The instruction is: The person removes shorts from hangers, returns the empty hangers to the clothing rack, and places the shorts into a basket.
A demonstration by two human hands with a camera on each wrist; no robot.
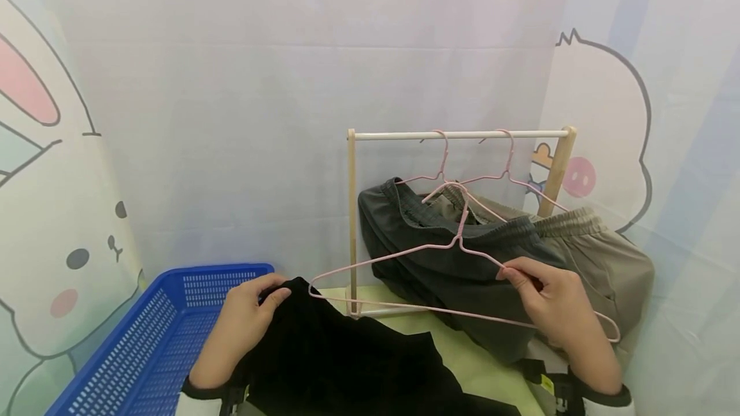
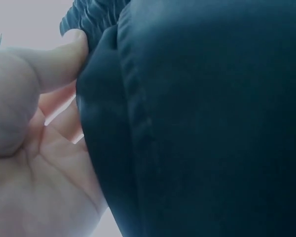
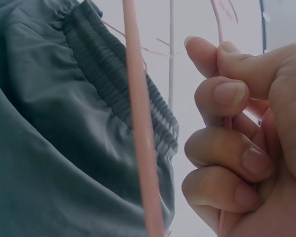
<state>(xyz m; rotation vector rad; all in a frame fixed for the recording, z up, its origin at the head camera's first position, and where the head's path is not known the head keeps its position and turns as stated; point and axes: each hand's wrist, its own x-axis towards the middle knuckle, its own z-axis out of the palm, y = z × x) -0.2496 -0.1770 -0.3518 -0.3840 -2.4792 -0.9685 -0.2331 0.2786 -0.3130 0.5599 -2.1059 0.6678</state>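
Note:
A black garment with an elastic waistband, likely trousers or shorts [image 1: 347,364], hangs from my left hand [image 1: 243,320]. Thumb and fingers pinch it at the gathered waistband [image 2: 96,19], as the left wrist view shows. My right hand [image 1: 557,303] grips a pink clothes hanger [image 1: 399,254] by its right shoulder, with the fingers curled round the wire [image 3: 221,19]. The hanger's left end meets the top edge of the black garment; whether it is inside the waistband I cannot tell. Its hook points up, apart from the rail.
Behind the hands stands a rack with a white rail [image 1: 393,136] and wooden posts. Dark grey trousers [image 1: 428,242] and beige trousers [image 1: 607,255] hang there on pink hangers. A blue perforated basket [image 1: 167,281] is at the left. Light green cloth [image 1: 480,364] covers the surface.

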